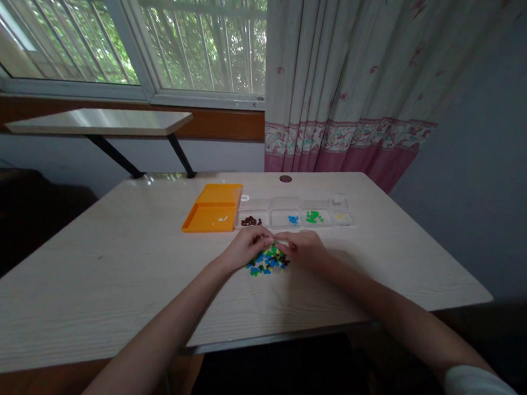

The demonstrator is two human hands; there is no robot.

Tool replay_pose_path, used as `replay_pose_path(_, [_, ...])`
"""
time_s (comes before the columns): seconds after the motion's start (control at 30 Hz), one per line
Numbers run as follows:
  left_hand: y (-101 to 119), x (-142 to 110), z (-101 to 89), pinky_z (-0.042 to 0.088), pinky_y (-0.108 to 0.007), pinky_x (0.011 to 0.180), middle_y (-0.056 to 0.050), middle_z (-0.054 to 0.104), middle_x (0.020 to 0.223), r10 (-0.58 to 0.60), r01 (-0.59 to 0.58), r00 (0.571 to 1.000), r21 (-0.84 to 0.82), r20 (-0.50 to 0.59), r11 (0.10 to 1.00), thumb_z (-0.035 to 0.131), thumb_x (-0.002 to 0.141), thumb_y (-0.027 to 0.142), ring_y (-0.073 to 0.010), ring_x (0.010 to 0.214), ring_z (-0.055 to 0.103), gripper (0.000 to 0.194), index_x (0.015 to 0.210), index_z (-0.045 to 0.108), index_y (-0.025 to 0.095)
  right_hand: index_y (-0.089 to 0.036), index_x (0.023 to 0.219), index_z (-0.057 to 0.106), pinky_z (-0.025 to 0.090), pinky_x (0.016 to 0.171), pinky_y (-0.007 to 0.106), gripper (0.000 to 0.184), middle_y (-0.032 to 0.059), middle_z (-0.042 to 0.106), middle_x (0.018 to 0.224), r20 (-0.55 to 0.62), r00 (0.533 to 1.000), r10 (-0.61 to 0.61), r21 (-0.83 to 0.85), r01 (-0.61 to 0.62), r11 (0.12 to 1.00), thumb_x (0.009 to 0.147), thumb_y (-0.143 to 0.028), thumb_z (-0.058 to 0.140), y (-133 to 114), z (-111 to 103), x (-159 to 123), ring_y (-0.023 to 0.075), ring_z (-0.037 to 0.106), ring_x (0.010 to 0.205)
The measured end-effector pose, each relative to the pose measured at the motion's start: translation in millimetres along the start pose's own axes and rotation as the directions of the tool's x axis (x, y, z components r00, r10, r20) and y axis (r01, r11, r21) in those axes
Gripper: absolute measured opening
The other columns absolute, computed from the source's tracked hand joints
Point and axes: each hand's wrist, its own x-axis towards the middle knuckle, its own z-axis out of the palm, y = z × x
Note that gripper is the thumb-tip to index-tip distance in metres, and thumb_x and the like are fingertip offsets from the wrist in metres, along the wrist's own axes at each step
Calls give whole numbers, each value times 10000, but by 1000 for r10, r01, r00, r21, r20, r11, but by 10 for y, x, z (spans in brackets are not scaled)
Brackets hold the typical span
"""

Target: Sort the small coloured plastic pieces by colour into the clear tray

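A heap of small blue, green, brown and yellow plastic pieces [266, 264] lies on the table in front of me. My left hand [246, 245] is at its upper left edge, with the fingers curled and pinched together. From the other side my right hand [307, 247] reaches over the heap, its fingers closed too. A dark reddish-brown spot shows at the right fingers, too small to name. The fingertips of both hands nearly meet above the heap. Whatever they hold is hidden.
Beyond my hands lies a clear compartment tray [284, 219] with brown, blue, green and yellow pieces sorted apart. An open orange case [213, 209] with a few white bits adjoins it. A raised shelf [101, 120] stands at the table's back left, below the window.
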Motion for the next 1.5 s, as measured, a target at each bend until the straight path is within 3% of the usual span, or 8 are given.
replay_pose_path(0.2, [41, 7, 16, 404, -218, 606, -33, 592, 710, -4, 4, 1000, -21, 3, 1000, 485, 822, 324, -120, 664, 526, 246, 785, 615, 118, -234, 886, 691, 354, 558, 191, 237, -12, 659, 579, -43, 998, -52, 30, 53, 998, 822, -374, 510, 62, -8, -5, 79, 555, 521])
replay_pose_path(0.4, [73, -14, -48, 425, -257, 721, -54, 613, 822, 74, -85, 996, 244, 57, 966, 442, 853, 278, -150, 786, 551, 223, 885, 623, 150, -252, 884, 697, 394, 603, 190, 271, 1, 689, 677, -30, 1000, 6, 26, -5, 1000, 836, -395, 472, 115, -84, 37, 86, 581, 569])
replay_pose_path(0.5, [41, -33, -76, 427, -270, 766, -57, 601, 908, 93, -131, 989, 396, 114, 909, 462, 842, 273, -165, 861, 551, 219, 965, 622, 187, -232, 849, 711, 397, 573, 192, 295, -3, 613, 517, -119, 988, 93, 24, -91, 996, 827, -405, 472, 190, -192, 82, 87, 541, 499])
replay_pose_path(0.63, [13, -46, -78, 435, -264, 781, -58, 582, 959, 84, -160, 981, 481, 176, 862, 466, 841, 268, -164, 889, 553, 224, 988, 622, 206, -201, 838, 713, 398, 537, 197, 319, -12, 539, 456, -306, 935, 181, 47, -175, 983, 812, -419, 482, 312, -314, 101, 87, 491, 457])
replay_pose_path(0.8, [17, -47, -67, 438, -256, 783, -58, 588, 940, 68, -172, 974, 507, 217, 845, 428, 859, 244, -155, 871, 560, 228, 957, 629, 194, -203, 841, 711, 410, 530, 203, 317, -11, 542, 474, -363, 899, 247, 81, -234, 969, 806, -421, 484, 371, -346, 84, 88, 479, 457])
replay_pose_path(1.2, [37, -51, -65, 433, -254, 780, -56, 604, 936, 85, -191, 968, 472, 236, 861, 401, 869, 236, -155, 871, 562, 216, 920, 604, 186, -199, 866, 703, 394, 536, 197, 324, -16, 531, 476, -290, 932, 217, 60, -209, 976, 816, -423, 474, 382, -336, 88, 86, 471, 459])
replay_pose_path(1.33, [36, -51, -63, 433, -254, 766, -57, 604, 935, 94, -175, 977, 468, 192, 866, 410, 861, 236, -157, 866, 560, 199, 913, 595, 182, -221, 934, 679, 382, 559, 204, 317, -3, 598, 572, -168, 929, 330, -1, -335, 942, 825, -413, 451, 464, -395, 103, 102, 525, 527])
replay_pose_path(1.5, [54, -49, -81, 427, -263, 732, -51, 635, 871, 63, -111, 991, 446, 119, 888, 428, 845, 241, -160, 807, 575, 186, 906, 591, 175, -254, 944, 664, 369, 571, 240, 275, 10, 643, 640, -31, 850, 525, -231, -517, 824, 803, -392, 473, 689, -447, 91, 153, 571, 602])
